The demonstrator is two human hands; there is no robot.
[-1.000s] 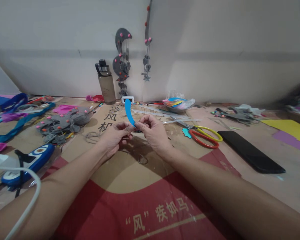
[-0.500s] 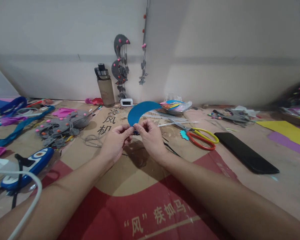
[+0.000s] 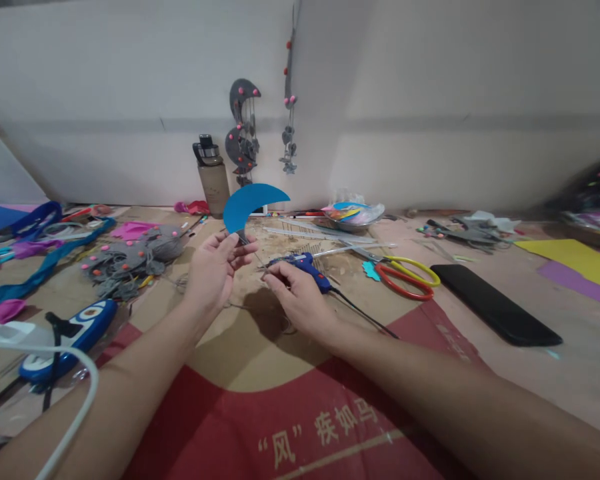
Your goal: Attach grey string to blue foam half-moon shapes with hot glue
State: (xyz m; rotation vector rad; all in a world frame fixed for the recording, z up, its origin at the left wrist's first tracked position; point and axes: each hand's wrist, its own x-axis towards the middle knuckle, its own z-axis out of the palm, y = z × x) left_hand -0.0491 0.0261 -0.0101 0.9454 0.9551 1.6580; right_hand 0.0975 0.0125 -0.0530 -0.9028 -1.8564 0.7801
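Observation:
My left hand [image 3: 211,270] pinches the lower end of a blue crescent moon cutout [image 3: 243,205], held upright above the table. A thin grey string [image 3: 259,259] runs from near the crescent's bottom toward my right hand [image 3: 300,297], whose thumb and forefinger are closed on it. Just behind the right fingers lies a blue glue gun [image 3: 306,263] with a black cord; the hand partly covers it. Below the hands, more string appears to lie on the cardboard [image 3: 230,373].
Scissors [image 3: 405,277] and a black phone [image 3: 495,303] lie to the right. Grey felt pieces with pink pompoms [image 3: 130,257] and a blue-white eye-patterned object [image 3: 75,340] are at left. A bottle [image 3: 213,183] stands by the wall, near hanging crescent ornaments [image 3: 241,143].
My hands have moved apart. The left has carried the crescent left and slightly up; the right has drawn off with the string, and the glue gun shows more.

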